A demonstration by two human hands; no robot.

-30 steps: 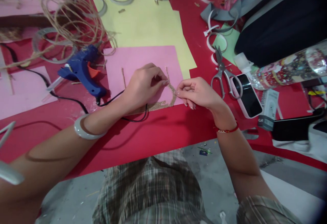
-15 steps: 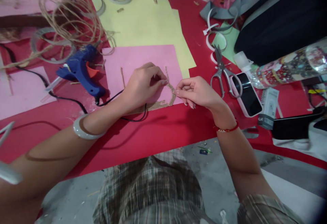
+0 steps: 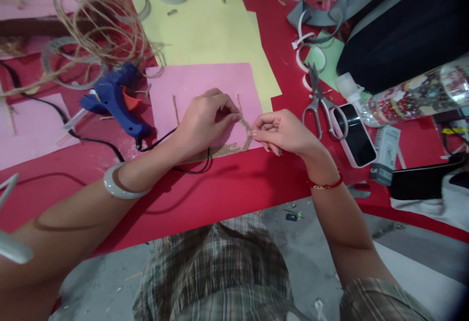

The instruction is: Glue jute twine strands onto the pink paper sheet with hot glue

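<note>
A pink sheet [image 3: 216,79] lies on the red table, partly over yellow sheets [image 3: 198,28]. Brown twine [image 3: 246,141] runs along the pink sheet's near edge and bends up at its right side. My left hand [image 3: 207,120] pinches the upper part of this twine between thumb and fingertips. From the right, my right hand [image 3: 280,133] has its thumb and forefinger closed on the twine's bend, its other fingers curled. A short upright twine piece [image 3: 175,109] shows left of my left hand, whose wrist hides part of the lower twine.
A blue glue gun [image 3: 115,98] with a black cord lies at left, below loose coiled twine [image 3: 98,23] and tape rolls. At right are scissors [image 3: 318,101], a phone [image 3: 353,135], a small box [image 3: 385,155], a glittery bottle [image 3: 414,91] and a dark bag [image 3: 399,32].
</note>
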